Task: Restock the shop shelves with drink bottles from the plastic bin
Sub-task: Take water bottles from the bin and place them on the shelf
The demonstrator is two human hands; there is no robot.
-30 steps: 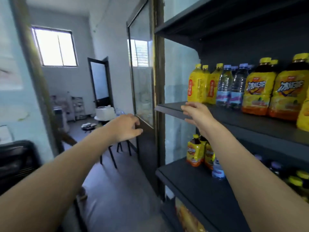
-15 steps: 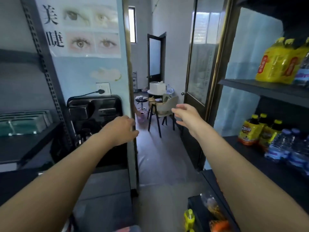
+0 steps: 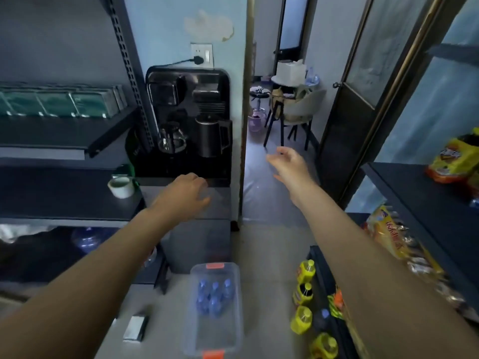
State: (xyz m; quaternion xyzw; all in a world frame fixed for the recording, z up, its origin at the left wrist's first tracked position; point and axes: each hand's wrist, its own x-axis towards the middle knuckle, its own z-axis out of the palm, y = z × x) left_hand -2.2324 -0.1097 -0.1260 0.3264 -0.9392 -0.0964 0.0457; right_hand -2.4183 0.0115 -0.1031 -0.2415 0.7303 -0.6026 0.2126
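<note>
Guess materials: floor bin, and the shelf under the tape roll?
Bin: clear plastic, glossy; blue-capped bottles show through its walls. Shelf: dark matte board, probably painted metal, possibly laminate; a slotted upright rises by it. Blur leaves it open.

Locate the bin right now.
Head view, bottom centre: the bin sits on the floor, holding blue-capped bottles, with yellow bottles to its right and a small silver box to its left.
</note>
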